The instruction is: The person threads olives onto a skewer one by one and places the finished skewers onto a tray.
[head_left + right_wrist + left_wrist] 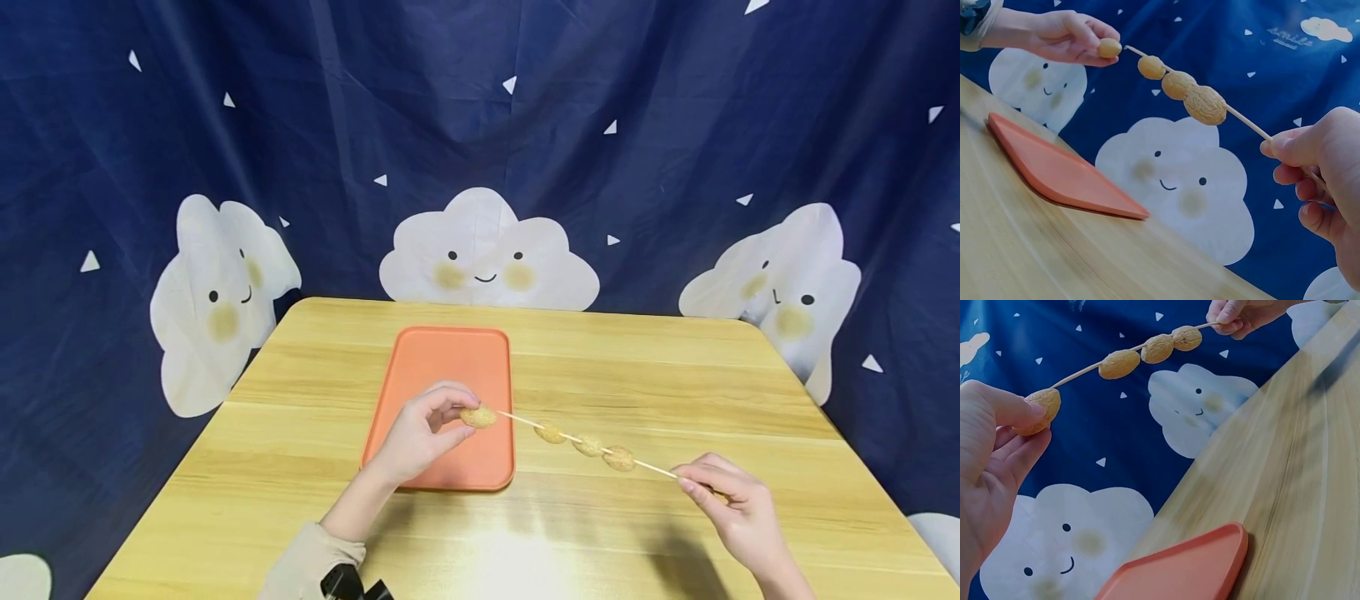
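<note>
My left hand (pixel 427 429) pinches an oval, tan, wrinkled fried ball (pixel 478 417) between thumb and fingers, above the orange tray. A thin wooden skewer (pixel 656 469) has its rear end in my right hand (pixel 738 504), gripped by thumb and curled fingers. Three similar balls, such as the nearest one (pixel 1205 105), are threaded along the skewer's middle. The skewer's bare tip points at the ball in my left hand. In the right wrist view a small gap separates tip and ball; in the left wrist view (pixel 1054 386) they overlap.
The shallow orange tray (pixel 450 358) lies on the wooden table (pixel 637 367), left of the middle. Behind the table hangs a dark blue curtain (pixel 420 100) with white clouds and triangles. The table's far edge runs close to it.
</note>
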`<state>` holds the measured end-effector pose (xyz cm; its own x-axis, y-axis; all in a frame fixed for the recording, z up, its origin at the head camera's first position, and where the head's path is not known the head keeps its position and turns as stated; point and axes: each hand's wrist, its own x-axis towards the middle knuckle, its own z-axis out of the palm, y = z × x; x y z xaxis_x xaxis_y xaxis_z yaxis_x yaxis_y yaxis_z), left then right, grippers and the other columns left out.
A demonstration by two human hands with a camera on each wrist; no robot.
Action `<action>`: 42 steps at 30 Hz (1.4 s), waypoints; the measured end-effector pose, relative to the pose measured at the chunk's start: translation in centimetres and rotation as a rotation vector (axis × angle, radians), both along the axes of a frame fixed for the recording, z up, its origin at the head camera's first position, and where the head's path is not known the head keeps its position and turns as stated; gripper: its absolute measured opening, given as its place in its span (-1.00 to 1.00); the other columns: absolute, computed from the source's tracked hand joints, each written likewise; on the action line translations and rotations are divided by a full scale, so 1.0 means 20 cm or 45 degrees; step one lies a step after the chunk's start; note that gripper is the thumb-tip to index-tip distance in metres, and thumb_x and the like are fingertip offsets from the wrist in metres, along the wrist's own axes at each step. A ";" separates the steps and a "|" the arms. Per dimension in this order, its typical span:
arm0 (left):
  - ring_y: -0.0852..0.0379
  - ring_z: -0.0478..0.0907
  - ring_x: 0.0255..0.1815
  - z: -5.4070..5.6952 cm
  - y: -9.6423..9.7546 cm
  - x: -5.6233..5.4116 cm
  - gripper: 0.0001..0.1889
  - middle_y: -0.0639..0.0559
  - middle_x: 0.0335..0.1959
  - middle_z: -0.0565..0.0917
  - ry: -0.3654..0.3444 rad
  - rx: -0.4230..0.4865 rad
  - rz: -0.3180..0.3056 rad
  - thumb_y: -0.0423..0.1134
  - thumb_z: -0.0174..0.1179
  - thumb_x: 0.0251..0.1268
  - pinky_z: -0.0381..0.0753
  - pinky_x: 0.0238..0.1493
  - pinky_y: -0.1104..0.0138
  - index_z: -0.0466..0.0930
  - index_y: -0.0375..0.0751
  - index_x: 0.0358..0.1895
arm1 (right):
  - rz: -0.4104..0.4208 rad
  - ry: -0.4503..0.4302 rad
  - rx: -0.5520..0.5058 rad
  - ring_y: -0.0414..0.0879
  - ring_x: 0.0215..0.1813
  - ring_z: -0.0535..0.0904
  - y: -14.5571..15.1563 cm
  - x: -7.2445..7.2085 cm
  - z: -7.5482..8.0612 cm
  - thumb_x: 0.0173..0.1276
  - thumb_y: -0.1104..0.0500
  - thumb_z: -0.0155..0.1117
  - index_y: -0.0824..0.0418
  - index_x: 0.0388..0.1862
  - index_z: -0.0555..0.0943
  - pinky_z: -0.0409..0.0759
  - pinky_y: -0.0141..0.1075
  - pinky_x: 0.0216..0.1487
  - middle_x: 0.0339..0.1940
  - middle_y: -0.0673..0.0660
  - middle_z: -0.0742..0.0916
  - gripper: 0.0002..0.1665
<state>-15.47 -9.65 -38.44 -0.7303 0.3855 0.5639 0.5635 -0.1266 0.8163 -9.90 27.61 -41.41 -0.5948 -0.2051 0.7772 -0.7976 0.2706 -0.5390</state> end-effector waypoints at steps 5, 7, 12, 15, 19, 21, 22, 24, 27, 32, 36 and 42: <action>0.11 0.49 -0.04 0.02 0.00 0.01 -0.74 -0.29 -0.11 0.48 0.028 -0.003 0.000 -0.67 0.16 0.05 0.53 0.04 0.26 0.49 -0.48 -0.14 | -0.003 0.016 0.013 -0.27 -0.41 0.48 0.00 0.00 0.02 0.14 0.46 0.28 0.40 -0.39 0.67 0.40 -0.50 -0.48 -0.45 0.04 0.67 -0.94; 0.12 0.49 -0.04 0.03 0.01 0.01 -0.73 -0.28 -0.11 0.48 0.033 -0.009 0.001 -0.68 0.16 0.05 0.53 0.04 0.26 0.49 -0.47 -0.14 | -0.003 0.021 0.015 -0.26 -0.41 0.48 0.00 0.01 0.03 0.15 0.44 0.28 0.39 -0.39 0.67 0.40 -0.50 -0.47 -0.45 0.03 0.67 -0.94; 0.13 0.48 -0.05 0.06 0.02 0.02 -0.67 -0.26 -0.11 0.48 0.084 -0.041 0.003 -0.70 0.17 0.02 0.52 0.05 0.25 0.48 -0.45 -0.10 | 0.046 0.026 -0.012 -0.26 -0.40 0.47 0.00 0.01 0.04 0.17 0.43 0.27 0.41 -0.38 0.66 0.39 -0.49 -0.47 -0.44 0.04 0.67 -0.94; 0.12 0.47 -0.04 0.08 0.02 0.03 -0.65 -0.23 -0.10 0.48 0.109 -0.066 0.005 -0.70 0.17 0.01 0.53 0.04 0.25 0.49 -0.43 -0.08 | 0.113 0.029 -0.050 -0.24 -0.39 0.48 0.00 0.01 0.05 0.19 0.44 0.25 0.44 -0.37 0.66 0.39 -0.50 -0.43 -0.43 0.06 0.67 -0.93; 0.10 0.46 -0.03 0.09 0.03 0.04 -0.66 -0.20 -0.09 0.48 0.115 -0.082 0.024 -0.69 0.19 0.02 0.53 0.03 0.24 0.51 -0.40 -0.10 | 0.185 0.037 -0.093 -0.22 -0.36 0.49 0.00 0.01 0.06 0.19 0.47 0.23 0.47 -0.36 0.65 0.41 -0.51 -0.38 -0.40 0.09 0.68 -0.93; 0.09 0.46 -0.03 0.09 0.03 0.04 -0.67 -0.20 -0.09 0.48 0.112 -0.085 0.035 -0.68 0.20 0.01 0.54 0.03 0.23 0.52 -0.40 -0.11 | 0.207 0.041 -0.107 -0.22 -0.36 0.49 0.00 0.00 0.06 0.18 0.47 0.23 0.49 -0.36 0.64 0.40 -0.51 -0.39 -0.40 0.10 0.68 -0.93; 0.09 0.46 -0.03 0.09 0.03 0.04 -0.68 -0.20 -0.09 0.49 0.110 -0.084 0.037 -0.68 0.20 0.01 0.54 0.03 0.23 0.53 -0.39 -0.12 | 0.216 0.043 -0.112 -0.22 -0.36 0.49 0.00 0.00 0.06 0.18 0.47 0.23 0.49 -0.36 0.64 0.41 -0.51 -0.38 -0.39 0.10 0.68 -0.93; 0.09 0.46 -0.04 0.09 0.02 0.04 -0.68 -0.20 -0.09 0.49 0.111 -0.086 0.048 -0.67 0.21 0.01 0.55 0.01 0.24 0.53 -0.39 -0.12 | 0.231 0.044 -0.119 -0.22 -0.37 0.48 0.00 0.00 0.06 0.19 0.47 0.23 0.50 -0.36 0.64 0.40 -0.50 -0.40 -0.39 0.10 0.68 -0.92; 0.11 0.50 -0.14 0.09 0.02 0.04 -0.69 -0.18 -0.11 0.51 0.120 -0.105 0.081 -0.64 0.24 0.00 0.59 -0.07 0.28 0.54 -0.38 -0.13 | 0.251 0.048 -0.126 -0.21 -0.37 0.48 0.00 0.00 0.06 0.20 0.46 0.23 0.52 -0.35 0.63 0.39 -0.50 -0.42 -0.39 0.11 0.68 -0.91; 0.14 0.53 -0.28 0.08 0.02 0.04 -0.71 -0.19 -0.13 0.52 0.136 -0.111 0.096 -0.62 0.24 0.01 0.61 -0.21 0.32 0.54 -0.39 -0.14 | 0.246 0.048 -0.125 -0.21 -0.38 0.48 -0.01 0.00 0.07 0.19 0.46 0.23 0.51 -0.36 0.64 0.40 -0.50 -0.41 -0.40 0.11 0.68 -0.92; 0.13 0.53 -0.27 0.09 0.02 0.04 -0.74 -0.24 -0.16 0.51 0.106 -0.061 0.060 -0.62 0.22 0.03 0.63 -0.21 0.30 0.52 -0.43 -0.16 | 0.248 0.042 -0.141 -0.21 -0.38 0.47 -0.01 0.01 0.07 0.20 0.45 0.23 0.51 -0.36 0.64 0.39 -0.50 -0.43 -0.40 0.10 0.68 -0.91; 0.12 0.61 -0.24 0.10 0.03 0.04 -0.78 -0.20 -0.19 0.54 0.028 0.034 -0.067 -0.61 0.14 0.13 0.65 -0.23 0.17 0.49 -0.51 -0.12 | 0.288 0.054 -0.181 -0.19 -0.36 0.48 0.00 0.00 0.06 0.19 0.48 0.22 0.54 -0.36 0.62 0.40 -0.50 -0.40 -0.40 0.13 0.67 -0.92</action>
<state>-14.72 -9.10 -36.47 -0.6967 0.4076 0.5903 0.5734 -0.1779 0.7997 -9.99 27.67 -40.11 -0.5128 -0.2162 0.8308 -0.8517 0.0066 -0.5240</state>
